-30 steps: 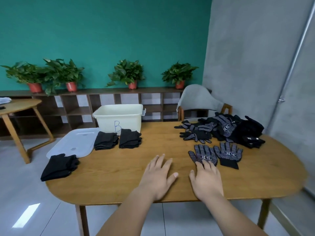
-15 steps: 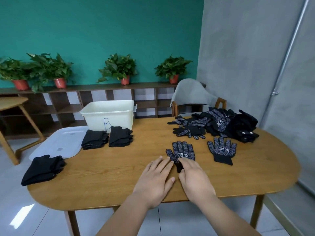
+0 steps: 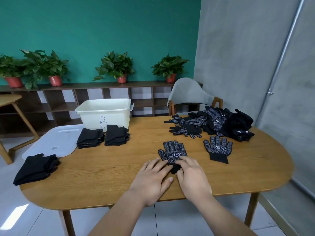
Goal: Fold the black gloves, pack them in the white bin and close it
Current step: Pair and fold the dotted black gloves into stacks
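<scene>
A black dotted glove (image 3: pixel 172 151) lies flat, palm up, near the table's front middle. My left hand (image 3: pixel 151 180) and my right hand (image 3: pixel 191 176) rest side by side on its cuff end, fingers straight. A second dotted glove (image 3: pixel 218 148) lies flat to the right. A heap of loose black gloves (image 3: pixel 216 122) sits at the back right. Two folded stacks (image 3: pixel 90 138) (image 3: pixel 116 134) lie in front of the open white bin (image 3: pixel 104 113) marked "B". Another folded stack (image 3: pixel 36 168) lies at the table's left end, beside the bin's lid (image 3: pixel 51 142).
The oval wooden table (image 3: pixel 255 171) has a grey chair (image 3: pixel 189 94) behind it. A low shelf with potted plants (image 3: pixel 115 67) lines the green wall. Another wooden table (image 3: pixel 10 99) stands at the far left. A grey wall is at the right.
My right hand dragged one dotted glove leftward, away from its partner, to the table's front middle. Both hands now rest on its cuff.
</scene>
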`<move>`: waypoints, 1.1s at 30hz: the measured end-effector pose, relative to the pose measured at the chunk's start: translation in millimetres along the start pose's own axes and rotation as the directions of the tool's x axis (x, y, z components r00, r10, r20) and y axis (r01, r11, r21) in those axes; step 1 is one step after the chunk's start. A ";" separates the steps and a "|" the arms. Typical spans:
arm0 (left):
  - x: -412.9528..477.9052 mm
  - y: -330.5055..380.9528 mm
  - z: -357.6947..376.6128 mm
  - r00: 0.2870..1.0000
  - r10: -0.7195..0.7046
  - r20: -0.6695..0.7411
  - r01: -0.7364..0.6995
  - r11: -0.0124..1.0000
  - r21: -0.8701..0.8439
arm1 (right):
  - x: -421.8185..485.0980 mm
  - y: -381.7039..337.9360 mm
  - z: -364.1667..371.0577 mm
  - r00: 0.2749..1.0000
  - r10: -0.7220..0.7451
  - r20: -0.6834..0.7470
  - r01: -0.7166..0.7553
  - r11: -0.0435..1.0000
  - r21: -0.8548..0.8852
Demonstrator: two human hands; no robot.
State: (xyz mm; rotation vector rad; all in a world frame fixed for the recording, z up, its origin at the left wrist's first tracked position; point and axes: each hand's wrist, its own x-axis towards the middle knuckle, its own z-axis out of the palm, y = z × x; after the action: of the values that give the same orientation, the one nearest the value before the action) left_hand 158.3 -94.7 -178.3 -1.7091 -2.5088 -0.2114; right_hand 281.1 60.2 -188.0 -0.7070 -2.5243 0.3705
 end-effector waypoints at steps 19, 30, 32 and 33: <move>13.5 -25.8 -6.0 0.944 -0.290 -0.158 0.285 0.957 -0.057 | 64.0 29.5 -10.5 0.984 0.147 0.098 -0.114 0.951 -0.288; 17.5 -26.0 -5.2 0.970 -0.216 -0.112 0.211 0.976 -0.048 | 163.3 58.9 13.0 0.962 0.138 0.236 -0.059 0.948 -0.312; 18.5 -27.0 -5.5 0.972 -0.216 -0.098 0.211 0.976 -0.057 | 169.6 62.1 18.1 0.959 0.117 0.259 -0.032 0.950 -0.312; 19.0 -27.2 -5.6 0.973 -0.213 -0.089 0.209 0.976 -0.061 | 170.9 63.6 20.0 0.958 0.105 0.268 -0.018 0.951 -0.309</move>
State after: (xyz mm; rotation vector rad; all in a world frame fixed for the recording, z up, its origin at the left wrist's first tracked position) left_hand 126.1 -88.1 -171.4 -1.4096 -2.6331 -0.3671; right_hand 169.3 203.6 -163.6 -0.9071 -2.8725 0.1060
